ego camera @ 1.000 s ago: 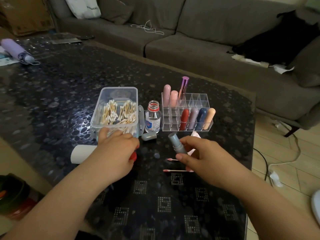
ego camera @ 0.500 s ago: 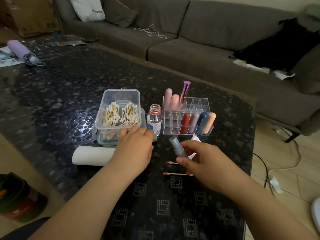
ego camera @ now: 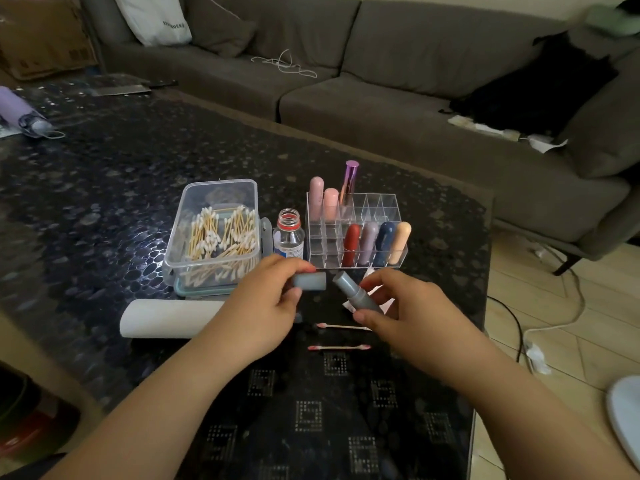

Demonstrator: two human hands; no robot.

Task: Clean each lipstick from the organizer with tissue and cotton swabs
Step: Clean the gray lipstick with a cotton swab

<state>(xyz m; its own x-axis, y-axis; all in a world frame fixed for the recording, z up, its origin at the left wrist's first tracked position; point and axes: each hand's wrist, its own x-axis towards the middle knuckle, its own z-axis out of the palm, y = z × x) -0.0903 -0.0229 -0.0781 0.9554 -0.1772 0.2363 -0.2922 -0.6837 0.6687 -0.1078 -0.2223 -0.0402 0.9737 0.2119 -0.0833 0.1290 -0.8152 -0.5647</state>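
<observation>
Cap in my left hand, grey lipstick in my right, both just below the organizer.

My left hand (ego camera: 266, 306) pinched the grey cap (ego camera: 309, 281) between thumb and fingers, lying sideways, its open end facing the lipstick tube (ego camera: 356, 293). My right hand (ego camera: 408, 315) held that tube tilted, top pointing up-left toward the cap, fingers curled round its lower half; cap and tube were close but apart. Right above them, mid-frame, stood the clear organizer (ego camera: 388, 211) with seven lipsticks: three along the back left, four in the front row. Left of it sat a small open bottle (ego camera: 289, 235), then the clear box of cotton swabs (ego camera: 214, 233). A tissue roll (ego camera: 166, 318) lay on the dark surface (ego camera: 104, 188) beside my left wrist. Two used swabs (ego camera: 339, 347) with pink tips rested below my hands.
</observation>
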